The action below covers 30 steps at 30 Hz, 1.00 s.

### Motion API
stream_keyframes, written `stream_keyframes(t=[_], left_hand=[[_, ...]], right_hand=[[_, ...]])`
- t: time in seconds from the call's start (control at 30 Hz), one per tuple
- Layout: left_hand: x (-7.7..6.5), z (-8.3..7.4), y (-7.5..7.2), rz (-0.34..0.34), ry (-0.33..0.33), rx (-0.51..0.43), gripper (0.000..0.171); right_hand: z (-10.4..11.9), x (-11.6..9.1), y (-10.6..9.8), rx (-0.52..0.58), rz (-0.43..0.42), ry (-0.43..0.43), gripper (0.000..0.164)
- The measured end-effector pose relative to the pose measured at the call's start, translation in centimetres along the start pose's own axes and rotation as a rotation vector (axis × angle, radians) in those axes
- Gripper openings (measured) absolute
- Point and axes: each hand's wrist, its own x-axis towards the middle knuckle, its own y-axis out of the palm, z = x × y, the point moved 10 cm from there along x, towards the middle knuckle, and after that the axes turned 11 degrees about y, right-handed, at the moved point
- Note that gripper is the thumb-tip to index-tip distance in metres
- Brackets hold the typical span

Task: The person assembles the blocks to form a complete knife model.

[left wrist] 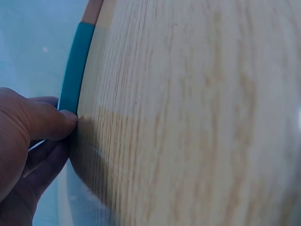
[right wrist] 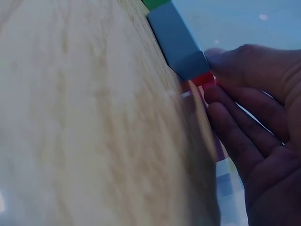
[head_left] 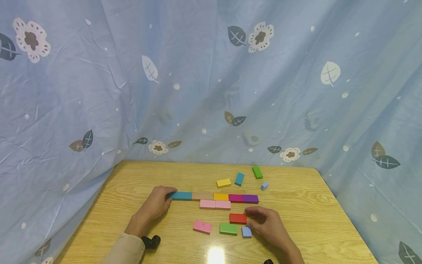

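In the head view my left hand (head_left: 158, 201) pinches the left end of a teal block (head_left: 182, 196), thumb on the near side and fingers behind. The left wrist view shows the thumb against this teal block (left wrist: 76, 66). The block ends a row with a tan block (head_left: 202, 196), an orange block (head_left: 221, 197), a magenta block (head_left: 236, 198) and a purple block (head_left: 251, 199). My right hand (head_left: 268, 225) lies with parted, bent fingers at the right end of a red block (head_left: 238, 219). Its thumb is close over a light blue block (head_left: 246, 232).
Two light pink blocks (head_left: 215, 204) lie along the row's near side. A pink block (head_left: 202, 227) and a green block (head_left: 228, 229) are nearer me. Behind the row are a yellow block (head_left: 223, 183), a blue block (head_left: 239, 179), a green block (head_left: 257, 172) and a small blue block (head_left: 264, 186).
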Motion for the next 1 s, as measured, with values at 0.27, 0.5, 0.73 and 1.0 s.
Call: stream_keyframes(t=[0.27, 0.5, 0.73, 1.0], left_hand=[[0.0, 0.0, 0.0, -0.003, 0.004, -0.008, 0.038], [-0.1, 0.2, 0.0, 0.001, -0.008, -0.016, 0.038], [-0.1, 0.2, 0.1, 0.002, -0.004, -0.024, 0.039], [-0.1, 0.2, 0.1, -0.001, -0.008, -0.017, 0.038]], right_hand=[[0.4, 0.2, 0.4, 0.012, 0.054, -0.046, 0.039], [1.0, 0.3, 1.0, 0.047, 0.082, -0.104, 0.037], [1.3, 0.4, 0.5, 0.057, 0.012, -0.068, 0.032], [4.1, 0.8, 1.4, -0.005, -0.013, -0.172, 0.031]])
